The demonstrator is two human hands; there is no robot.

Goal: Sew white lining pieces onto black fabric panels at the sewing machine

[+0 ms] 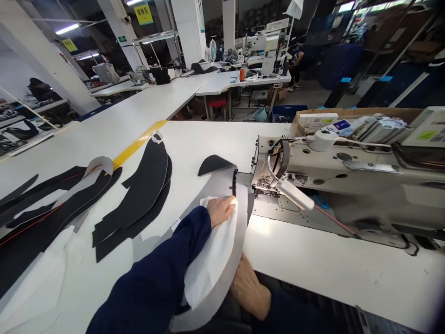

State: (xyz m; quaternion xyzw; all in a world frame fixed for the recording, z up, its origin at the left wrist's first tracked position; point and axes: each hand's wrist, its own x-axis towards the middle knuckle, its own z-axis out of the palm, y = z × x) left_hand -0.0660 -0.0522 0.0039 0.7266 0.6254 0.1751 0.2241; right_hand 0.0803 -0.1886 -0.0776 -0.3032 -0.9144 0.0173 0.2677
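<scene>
The left hand (221, 209) is laid palm down, fingers together, on the white fabric piece (208, 260), which lies on the grey curved panel (222, 185). The panel's far end, edged with black trim (234, 181), is just ahead of the left hand, at the sewing machine (347, 185). The right hand (249, 288) is held under the panel's near edge; its fingers are hidden, so its grip cannot be told. Black cut pieces (146, 195) are spread on the table (313, 264) left of the left hand.

A curved grey fabric panel (242, 232), white lining piece (212, 260) on top, lies beside the sewing machine (347, 185).
</scene>
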